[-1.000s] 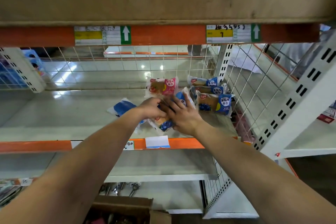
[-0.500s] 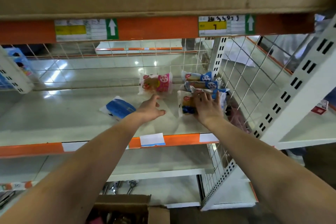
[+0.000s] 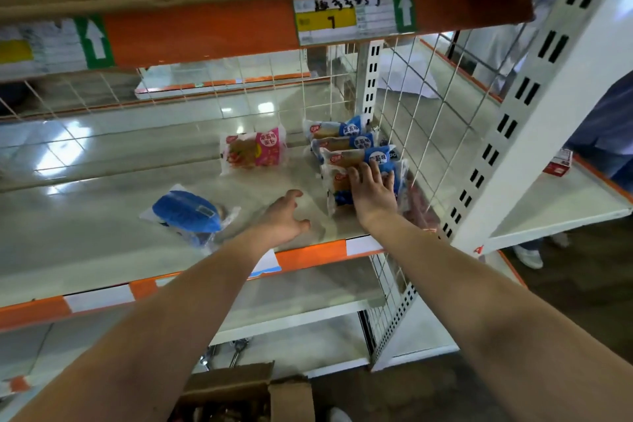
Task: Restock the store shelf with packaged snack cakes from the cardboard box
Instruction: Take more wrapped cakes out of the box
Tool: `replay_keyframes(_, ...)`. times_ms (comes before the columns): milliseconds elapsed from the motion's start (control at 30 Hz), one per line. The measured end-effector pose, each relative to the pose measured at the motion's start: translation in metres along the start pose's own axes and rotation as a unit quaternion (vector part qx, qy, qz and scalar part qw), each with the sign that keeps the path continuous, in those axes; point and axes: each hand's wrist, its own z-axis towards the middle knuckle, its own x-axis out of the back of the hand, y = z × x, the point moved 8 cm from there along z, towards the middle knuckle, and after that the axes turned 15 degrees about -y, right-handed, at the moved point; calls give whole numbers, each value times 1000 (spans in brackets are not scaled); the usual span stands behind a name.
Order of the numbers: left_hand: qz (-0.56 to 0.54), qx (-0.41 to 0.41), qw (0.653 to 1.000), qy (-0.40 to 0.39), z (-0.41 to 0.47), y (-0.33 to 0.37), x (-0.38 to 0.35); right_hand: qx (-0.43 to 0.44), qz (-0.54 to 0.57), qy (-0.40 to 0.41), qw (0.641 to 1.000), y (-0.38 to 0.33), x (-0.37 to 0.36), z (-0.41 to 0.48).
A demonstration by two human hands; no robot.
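— Left of the left hand [image 3: 284, 216], what lies there?
— I see one loose blue packet [image 3: 186, 211] on the shelf [image 3: 85, 236], apart from the fingers, which are loosely bent, spread, holding nothing.
— And further right?
— The right hand [image 3: 371, 193] presses straight, spread fingers on the front snack cake [image 3: 337, 188]; a row of packets [image 3: 342, 144] stands just beyond its fingertips.

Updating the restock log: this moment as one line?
step: shelving | right hand: flat on front blue snack cake pack | left hand: empty, over shelf | cardboard box: below
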Motion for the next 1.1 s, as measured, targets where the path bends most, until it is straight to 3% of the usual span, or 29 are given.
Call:
replay_keyframes(300,8,11,1000,15,0,-13,17,5,1,-18,1000,3,2,-2)
replay_keyframes(500,4,-4,999,52,-11,-16,30,103,-43,50,992,-37,38,-12)
replay_keyframes(667,13,0,996,85,-35,-30,47,144,-61,47,987,-92,55,-12)
replay_keyframes(933,23,85,972,219,-99,-107,99,237,-50,29,970,-194,40,-15)
replay_keyframes(1100,20,149,962,229,-123,-146,104,283,-26,38,958,-239,36,-15)
